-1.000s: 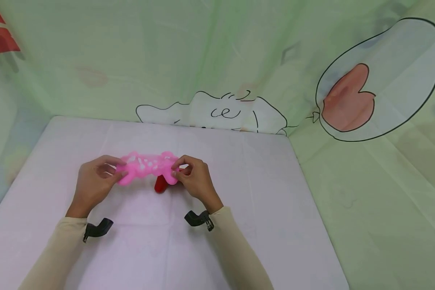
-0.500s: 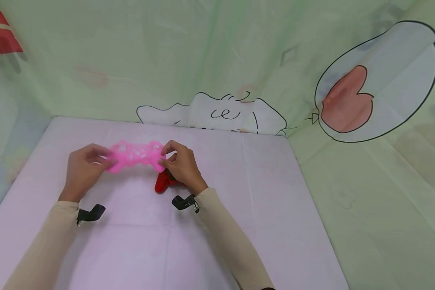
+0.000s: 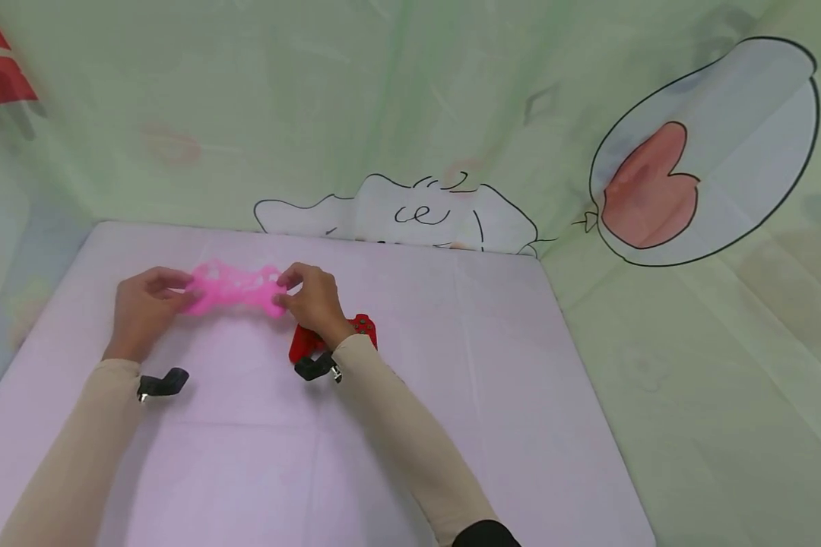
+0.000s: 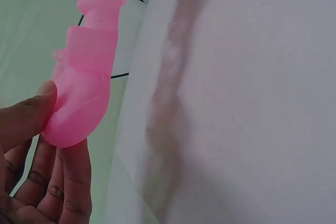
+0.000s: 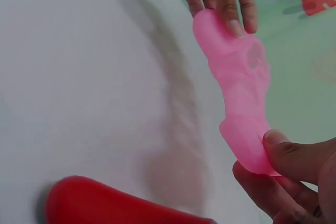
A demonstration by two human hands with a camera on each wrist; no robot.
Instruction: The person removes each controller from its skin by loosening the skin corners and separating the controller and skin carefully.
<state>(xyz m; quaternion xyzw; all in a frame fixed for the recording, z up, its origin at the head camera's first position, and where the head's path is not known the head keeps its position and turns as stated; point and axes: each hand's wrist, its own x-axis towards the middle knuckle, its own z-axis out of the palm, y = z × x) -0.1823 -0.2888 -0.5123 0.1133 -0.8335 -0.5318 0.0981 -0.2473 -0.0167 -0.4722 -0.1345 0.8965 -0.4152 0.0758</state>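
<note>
A soft pink silicone game controller cover with cutout holes is held above the table, its shadow falling beneath. My left hand pinches its left grip end between thumb and fingers, as the left wrist view also shows. At the other end, my right hand pinches the right grip of the cover. Nothing rigid shows inside the cover, which looks limp and hollow. A red game controller lies on the table under my right wrist, partly hidden by it. One red controller grip shows in the right wrist view.
A white-covered table spreads below my arms. Pale green printed sheets hang behind and at the sides, with a heart balloon drawing on the right. Small black camera mounts sit on my wrists.
Both hands have carried the pink cover to the left and slightly toward the back of the table. More of the red controller shows now; it stays where it lay.
</note>
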